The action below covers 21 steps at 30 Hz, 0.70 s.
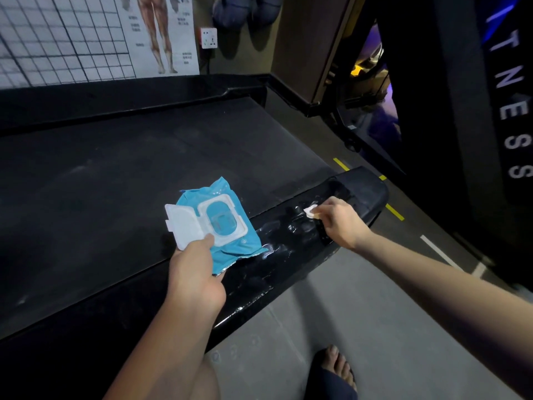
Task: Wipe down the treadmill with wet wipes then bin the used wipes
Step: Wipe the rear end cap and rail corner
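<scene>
**A:** One treadmill [115,168] fills most of the view, its dark belt running off toward the far wall. Do you see its near side rail [274,272]?

**B:** Yes, glossy black, and streaked with wet smears along the treadmill's near edge.

**A:** And the blue wipes pack [230,243]?

**B:** It's over the spot where the treadmill's belt meets that rail, with its white lid flipped open. The left hand [196,272] grips its near corner, thumb on top, fingers hidden beneath.

**A:** And the right hand [343,223]?

**B:** Further along the rail, near the treadmill's rounded end. Its fingers pinch a small bunched white wipe [311,211] held against the rail's top.
</scene>
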### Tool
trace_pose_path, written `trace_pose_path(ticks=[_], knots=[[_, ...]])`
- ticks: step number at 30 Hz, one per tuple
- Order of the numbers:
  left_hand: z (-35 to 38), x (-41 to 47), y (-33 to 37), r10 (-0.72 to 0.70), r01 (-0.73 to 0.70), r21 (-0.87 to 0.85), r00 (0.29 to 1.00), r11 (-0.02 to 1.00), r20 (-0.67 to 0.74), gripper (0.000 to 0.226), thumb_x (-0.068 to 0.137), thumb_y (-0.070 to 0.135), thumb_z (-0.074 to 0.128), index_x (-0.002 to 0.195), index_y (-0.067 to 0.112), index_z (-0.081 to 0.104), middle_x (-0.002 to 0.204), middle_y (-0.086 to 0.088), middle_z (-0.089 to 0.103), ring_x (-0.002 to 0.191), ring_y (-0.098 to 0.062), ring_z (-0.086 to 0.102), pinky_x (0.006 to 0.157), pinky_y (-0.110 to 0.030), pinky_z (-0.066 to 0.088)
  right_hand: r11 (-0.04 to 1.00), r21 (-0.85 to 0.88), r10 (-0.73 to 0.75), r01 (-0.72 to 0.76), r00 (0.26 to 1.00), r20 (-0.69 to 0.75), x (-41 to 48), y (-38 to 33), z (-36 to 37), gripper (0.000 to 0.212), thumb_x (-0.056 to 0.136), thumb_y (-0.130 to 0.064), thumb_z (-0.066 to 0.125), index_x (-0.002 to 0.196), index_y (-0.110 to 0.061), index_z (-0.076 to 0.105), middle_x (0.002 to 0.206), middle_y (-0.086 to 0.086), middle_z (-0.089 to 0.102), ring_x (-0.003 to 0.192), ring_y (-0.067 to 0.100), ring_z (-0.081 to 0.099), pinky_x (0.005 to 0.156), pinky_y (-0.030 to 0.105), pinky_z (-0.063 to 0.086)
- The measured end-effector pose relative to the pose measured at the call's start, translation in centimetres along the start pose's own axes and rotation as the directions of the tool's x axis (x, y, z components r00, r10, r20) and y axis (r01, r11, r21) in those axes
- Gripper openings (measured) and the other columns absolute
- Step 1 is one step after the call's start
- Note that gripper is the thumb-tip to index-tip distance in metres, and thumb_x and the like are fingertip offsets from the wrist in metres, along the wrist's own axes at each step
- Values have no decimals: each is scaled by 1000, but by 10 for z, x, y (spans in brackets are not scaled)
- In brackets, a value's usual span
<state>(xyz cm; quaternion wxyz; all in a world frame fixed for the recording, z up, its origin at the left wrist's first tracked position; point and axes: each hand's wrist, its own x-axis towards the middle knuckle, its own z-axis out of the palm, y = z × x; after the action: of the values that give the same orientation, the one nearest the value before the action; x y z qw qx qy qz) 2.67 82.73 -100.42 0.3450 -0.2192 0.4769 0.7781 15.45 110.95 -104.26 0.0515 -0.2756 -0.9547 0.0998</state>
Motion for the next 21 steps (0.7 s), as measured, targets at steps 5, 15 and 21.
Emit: trace_pose_path(ticks=[5,15,21], knots=[[-2,-1,1,-19,19,-11,1000,1000,16,32,100,5,59,127,21,66,113,-2,77,102,-24,75,102,-48,55,997,67,-52,44,991,123,-13,-14,-11,29,92,-5,57,109,-17,77,104,0,65,100,20,66,88,19,43],[1,1,-2,-32,33,-8,999,999,10,32,100,4,59,126,21,66,112,-2,78,100,-23,76,101,-48,56,943,114,311,-312,950,20,18,8,-22,15,92,-15,64,103,-19,74,98,4,67,97,24,65,79,30,49],[1,2,-2,-45,45,-6,999,999,10,33,100,4,60,127,22,66,112,-2,78,99,-24,76,100,-47,57,999,-20,25,-26,998,-63,14,4,-14,24,100,-18,57,118,-13,72,109,9,54,98,30,61,83,34,49]])
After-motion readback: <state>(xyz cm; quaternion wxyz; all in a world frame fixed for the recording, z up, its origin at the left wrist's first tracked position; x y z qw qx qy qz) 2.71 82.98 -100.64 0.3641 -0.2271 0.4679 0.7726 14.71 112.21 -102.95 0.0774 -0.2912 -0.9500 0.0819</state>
